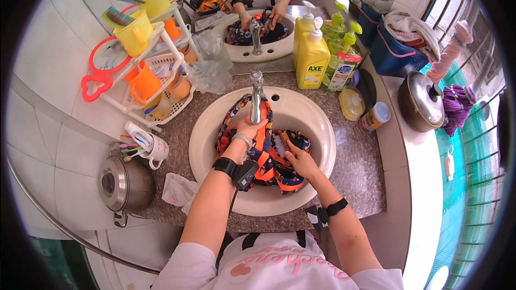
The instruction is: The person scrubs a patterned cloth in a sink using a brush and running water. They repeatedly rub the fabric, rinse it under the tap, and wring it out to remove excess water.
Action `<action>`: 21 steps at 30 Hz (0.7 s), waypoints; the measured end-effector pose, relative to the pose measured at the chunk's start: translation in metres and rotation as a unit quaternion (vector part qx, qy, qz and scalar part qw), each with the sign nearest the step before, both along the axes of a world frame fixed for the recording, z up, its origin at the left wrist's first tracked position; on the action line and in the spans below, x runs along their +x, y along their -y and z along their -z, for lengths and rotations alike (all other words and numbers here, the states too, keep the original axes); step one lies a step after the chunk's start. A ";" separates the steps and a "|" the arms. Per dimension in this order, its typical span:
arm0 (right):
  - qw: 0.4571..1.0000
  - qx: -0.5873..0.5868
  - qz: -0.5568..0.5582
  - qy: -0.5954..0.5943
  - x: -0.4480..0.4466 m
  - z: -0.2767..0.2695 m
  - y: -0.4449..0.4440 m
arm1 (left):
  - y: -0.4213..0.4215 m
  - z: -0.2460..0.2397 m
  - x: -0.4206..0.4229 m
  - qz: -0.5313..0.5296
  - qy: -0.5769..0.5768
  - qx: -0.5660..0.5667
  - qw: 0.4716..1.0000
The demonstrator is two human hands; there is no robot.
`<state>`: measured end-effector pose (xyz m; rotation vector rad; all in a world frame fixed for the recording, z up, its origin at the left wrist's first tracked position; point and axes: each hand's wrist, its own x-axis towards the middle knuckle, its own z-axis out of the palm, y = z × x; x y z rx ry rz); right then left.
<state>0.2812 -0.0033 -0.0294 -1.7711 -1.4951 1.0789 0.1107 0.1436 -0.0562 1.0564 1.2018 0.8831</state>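
A dark patterned fabric bag (264, 159) with orange straps lies bunched in the oval washbasin (258, 205). My left hand (246, 129) grips its upper part just under the chrome tap (256, 98); the tap hides some of the fingertips. In my right hand (301, 162) is a scrub brush (284, 140) with a brown back. Its pale bristles rest against the bag's fabric on the right side of the basin.
Yellow pump bottles (312, 62) and green pump bottles (342, 64) stand behind the basin. At left are a white rack (161, 82) of cups, a toothbrush mug (158, 149) and a metal pot (125, 185). A cloth (179, 190) touches the basin rim. A mirror reflects the scene.
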 end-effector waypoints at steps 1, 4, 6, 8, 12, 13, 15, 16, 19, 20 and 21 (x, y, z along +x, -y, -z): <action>1.000 0.007 -0.008 0.003 0.000 0.001 0.002 | 0.001 0.001 0.003 -0.009 -0.011 0.031 0.999; 0.996 -0.053 -0.005 -0.074 -0.001 -0.011 0.007 | 0.000 0.004 0.006 -0.035 -0.005 0.050 0.998; 0.998 -0.025 -0.035 -0.052 0.004 -0.005 0.012 | -0.001 0.003 0.007 -0.040 -0.012 0.034 0.999; 0.997 -0.008 -0.046 -0.059 0.007 0.004 0.013 | -0.002 0.009 0.006 -0.052 0.090 -0.024 0.994; 0.993 -0.051 -0.109 0.010 -0.006 -0.016 0.002 | -0.007 0.032 -0.022 -0.074 0.144 -0.116 0.980; 0.993 -0.049 -0.109 0.023 -0.003 -0.016 0.000 | -0.005 0.022 -0.018 -0.069 0.150 -0.132 0.977; 0.991 -0.044 -0.116 0.045 -0.002 -0.015 -0.004 | -0.001 0.004 -0.019 -0.045 0.125 -0.130 0.983; 0.991 -0.049 -0.123 0.033 -0.003 -0.019 -0.006 | -0.003 -0.004 -0.026 -0.025 0.116 -0.144 0.983; 0.990 -0.044 -0.134 0.008 -0.006 -0.018 -0.010 | 0.002 -0.026 -0.043 0.019 0.042 -0.150 0.988; 0.991 -0.038 -0.130 -0.001 -0.008 -0.019 -0.010 | 0.006 -0.033 -0.048 0.034 -0.021 -0.144 0.989; 0.991 -0.048 -0.125 -0.016 -0.008 -0.020 -0.010 | 0.009 -0.039 -0.053 0.048 -0.083 -0.137 0.986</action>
